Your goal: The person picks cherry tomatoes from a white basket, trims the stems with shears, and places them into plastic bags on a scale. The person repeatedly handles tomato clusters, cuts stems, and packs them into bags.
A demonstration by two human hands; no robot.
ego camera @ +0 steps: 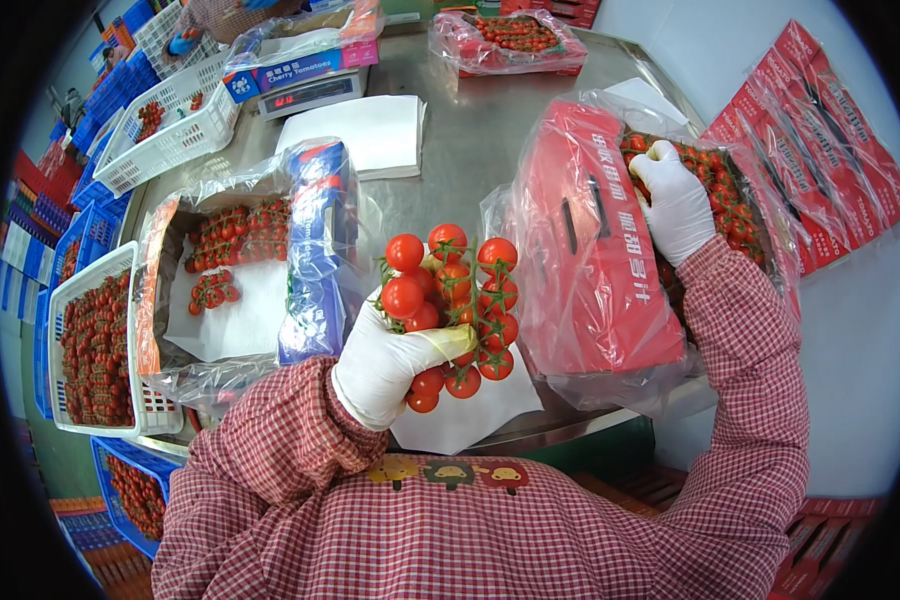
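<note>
My left hand [397, 352], in a white glove with a yellowed thumb, holds several vines of red cherry tomatoes [450, 300] above the table's near edge. My right hand [669, 191], gloved too, is at the vine tomatoes [731, 214] inside a red cardboard box [600, 247] with a clear plastic liner; its fingers are bent, and whether they grip a vine I cannot tell. On the left lies an open blue and orange box [315, 247], lined with white paper, with rows of vine tomatoes [236, 232] at its far side and a small bunch nearer.
White paper sheets [360, 135] lie beside a digital scale [311, 94] bearing another box. White crates [139, 337] of tomatoes flank the steel table [457, 142]. A bagged red box [510, 45] stands at the back, flattened red cartons [810, 150] at right. Another person [229, 19] works at the far left.
</note>
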